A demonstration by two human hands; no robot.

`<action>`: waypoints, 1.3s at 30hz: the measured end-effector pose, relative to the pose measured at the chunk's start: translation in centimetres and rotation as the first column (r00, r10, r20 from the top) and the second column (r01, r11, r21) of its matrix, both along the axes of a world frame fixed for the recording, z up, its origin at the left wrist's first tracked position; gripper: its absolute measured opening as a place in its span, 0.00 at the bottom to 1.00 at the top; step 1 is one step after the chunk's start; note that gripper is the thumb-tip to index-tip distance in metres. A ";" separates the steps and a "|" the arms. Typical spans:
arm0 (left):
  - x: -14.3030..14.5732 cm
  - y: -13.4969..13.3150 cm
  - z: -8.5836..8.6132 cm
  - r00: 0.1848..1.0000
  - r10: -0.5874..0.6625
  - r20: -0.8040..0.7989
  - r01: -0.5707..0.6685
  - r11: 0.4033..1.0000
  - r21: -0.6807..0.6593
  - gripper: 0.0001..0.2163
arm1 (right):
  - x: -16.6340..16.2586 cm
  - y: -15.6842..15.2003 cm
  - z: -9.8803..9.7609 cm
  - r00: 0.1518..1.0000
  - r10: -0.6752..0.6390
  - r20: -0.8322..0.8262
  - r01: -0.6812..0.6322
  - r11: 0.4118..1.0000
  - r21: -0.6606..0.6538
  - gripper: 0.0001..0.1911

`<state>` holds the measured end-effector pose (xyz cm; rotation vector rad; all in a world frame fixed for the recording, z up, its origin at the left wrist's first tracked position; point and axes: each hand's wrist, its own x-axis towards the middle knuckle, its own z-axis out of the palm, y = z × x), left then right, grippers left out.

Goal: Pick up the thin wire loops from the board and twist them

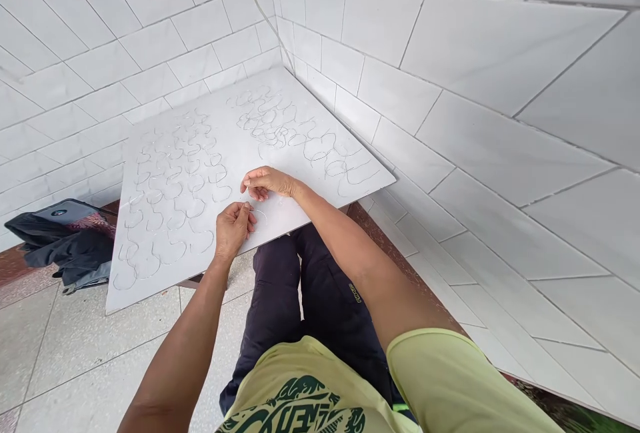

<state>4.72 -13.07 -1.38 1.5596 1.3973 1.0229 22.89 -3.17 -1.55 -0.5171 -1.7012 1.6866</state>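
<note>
My left hand is closed in a pinch near the front edge of a white board. A thin, curved piece of wire shows at its fingertips and arcs to the right. Just above it, my right hand hovers over the board with its fingers bent and drawn together; whether anything thin is between them is too small to make out. Rows of similar S-shaped wires lie on the board's left part. Another group of looped wires, partly overlapping, lies towards the back and right.
White tiled walls meet in the corner behind the board. A thin cable hangs down in that corner. Dark bags or cloth sit on a reddish ledge at the left. Speckled floor tiles lie below.
</note>
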 end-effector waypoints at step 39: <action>-0.7 -1.3 -1.6 0.997 0.076 -0.008 -0.076 0.997 0.019 0.15 | -0.4 -0.7 -0.9 0.986 -0.079 0.147 0.092 0.992 -0.086 0.15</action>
